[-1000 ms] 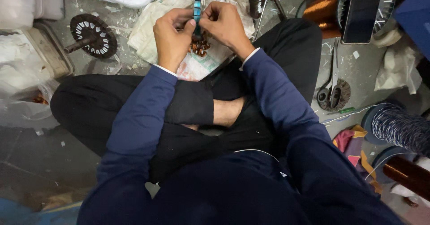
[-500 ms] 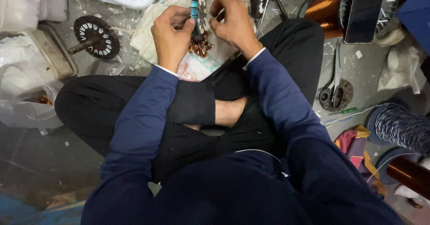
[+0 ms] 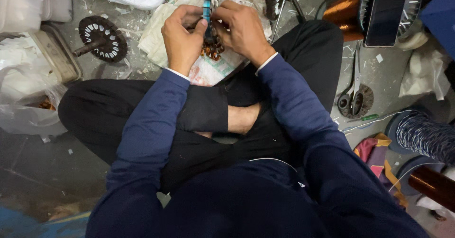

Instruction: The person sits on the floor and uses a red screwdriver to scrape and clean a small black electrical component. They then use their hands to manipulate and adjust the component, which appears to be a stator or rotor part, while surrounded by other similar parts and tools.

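A second toothed stator (image 3: 103, 38) lay on the floor to the left, scissors (image 3: 353, 96) and a copper wire spool (image 3: 345, 11) to the right. Above the crossed legs, the left hand (image 3: 182, 41) and right hand (image 3: 242, 32) pinched closed around an upright blue stator (image 3: 208, 5), copper windings (image 3: 212, 50) bunched beneath it.

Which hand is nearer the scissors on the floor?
Right. The right hand holds the blue ring, on the scissors' side; the left hand, on the same ring, sits farther away.
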